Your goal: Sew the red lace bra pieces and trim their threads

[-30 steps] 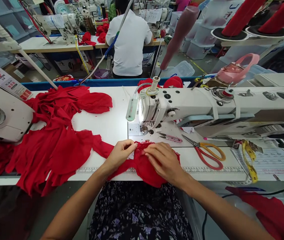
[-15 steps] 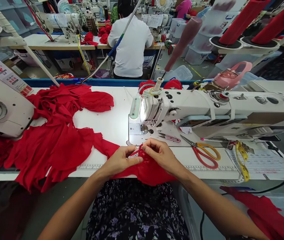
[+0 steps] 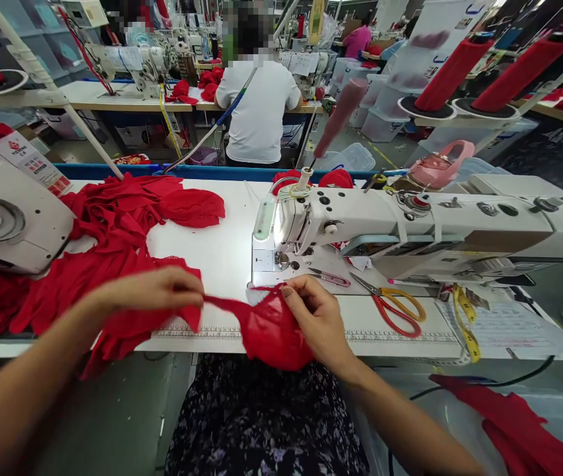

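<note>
A red fabric piece [image 3: 276,330] hangs at the table's front edge, stretched between both hands. My right hand [image 3: 317,317] pinches its upper edge, just in front of the sewing machine [image 3: 360,215]. Out to the left, my left hand [image 3: 167,289], blurred, has its fingers closed on a narrow end of the same piece. Behind and below that hand lies a large heap of red fabric [image 3: 122,225]. The machine's needle area is lit, and no cloth shows under it.
Red and orange-handled scissors [image 3: 395,307] and small snips [image 3: 329,277] lie right of my right hand. Beyond them are a yellow tape measure [image 3: 464,317] and paper sheets [image 3: 514,324]. Another machine [image 3: 10,218] stands at left. A person in white [image 3: 260,109] sits ahead.
My left hand has moved left, away from my right hand, drawing out a narrow end of the red piece. The view has shifted slightly.
</note>
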`<state>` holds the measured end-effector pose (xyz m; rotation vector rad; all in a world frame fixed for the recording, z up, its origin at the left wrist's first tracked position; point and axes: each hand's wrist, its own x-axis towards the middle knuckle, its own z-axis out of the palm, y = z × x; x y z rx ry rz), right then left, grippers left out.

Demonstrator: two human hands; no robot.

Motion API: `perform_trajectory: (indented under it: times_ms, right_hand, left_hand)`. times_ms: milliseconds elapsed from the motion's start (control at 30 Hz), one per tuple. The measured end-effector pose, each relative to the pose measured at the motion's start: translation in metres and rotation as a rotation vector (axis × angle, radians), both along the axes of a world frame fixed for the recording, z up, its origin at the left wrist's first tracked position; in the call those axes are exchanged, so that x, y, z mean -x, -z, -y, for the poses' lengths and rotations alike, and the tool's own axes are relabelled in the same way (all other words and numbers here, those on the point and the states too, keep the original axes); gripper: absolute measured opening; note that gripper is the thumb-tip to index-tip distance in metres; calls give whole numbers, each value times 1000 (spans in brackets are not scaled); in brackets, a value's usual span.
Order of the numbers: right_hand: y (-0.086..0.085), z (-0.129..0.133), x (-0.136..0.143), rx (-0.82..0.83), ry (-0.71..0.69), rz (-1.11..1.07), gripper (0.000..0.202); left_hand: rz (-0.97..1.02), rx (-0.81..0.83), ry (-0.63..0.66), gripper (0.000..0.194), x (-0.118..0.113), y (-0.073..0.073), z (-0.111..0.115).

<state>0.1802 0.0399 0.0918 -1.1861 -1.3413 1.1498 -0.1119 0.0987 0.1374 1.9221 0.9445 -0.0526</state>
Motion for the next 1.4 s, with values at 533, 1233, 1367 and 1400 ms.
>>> perform_trajectory:
  times_ms: [533, 1233, 1367, 1400]
  right_hand:
    - [61, -29, -18, 620, -338, 138, 24]
    - [83, -73, -35, -800, -564, 842, 23]
    - [83, -77, -36, -792, -563, 789, 23]
    - [83, -77, -36, -784, -561, 783, 24]
  left_hand:
    - [-74, -1073, -310, 32, -121, 121, 60]
    - [53, -969, 89, 53, -81, 130, 39]
    - [104, -956, 6, 52, -76, 137, 40]
    - [123, -960, -11, 52, -76, 136, 39]
